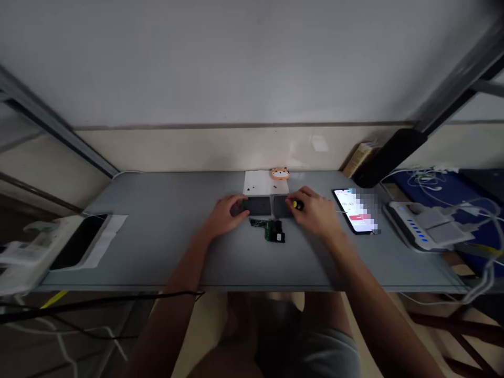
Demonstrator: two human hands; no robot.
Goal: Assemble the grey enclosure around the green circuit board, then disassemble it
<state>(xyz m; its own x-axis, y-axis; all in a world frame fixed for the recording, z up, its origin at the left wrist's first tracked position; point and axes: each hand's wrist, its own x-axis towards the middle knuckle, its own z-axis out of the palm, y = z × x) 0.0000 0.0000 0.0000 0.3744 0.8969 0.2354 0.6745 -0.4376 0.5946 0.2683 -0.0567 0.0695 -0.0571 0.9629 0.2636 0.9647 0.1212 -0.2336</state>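
Note:
On the grey desk, my left hand [228, 215] grips the left end of a dark flat rectangular case half [259, 206] between thumb and fingers. Just right of it lies a second dark flat piece [281, 206], its right end partly hidden by my right hand [313, 211]. My right hand is closed around a small tool with a yellow and black end [298, 205], which looks like a screwdriver; its tip is hidden. In front of both pieces rests a green circuit board [271, 230] with black parts and a small white label.
Behind the pieces lies a white sheet [260, 181] with several tiny dark bits, and an orange-and-white animal-faced item [280, 174]. To the right are a lit phone [352, 210] and a power strip [421, 228] with cables. At left is another dark-screened phone [82, 241].

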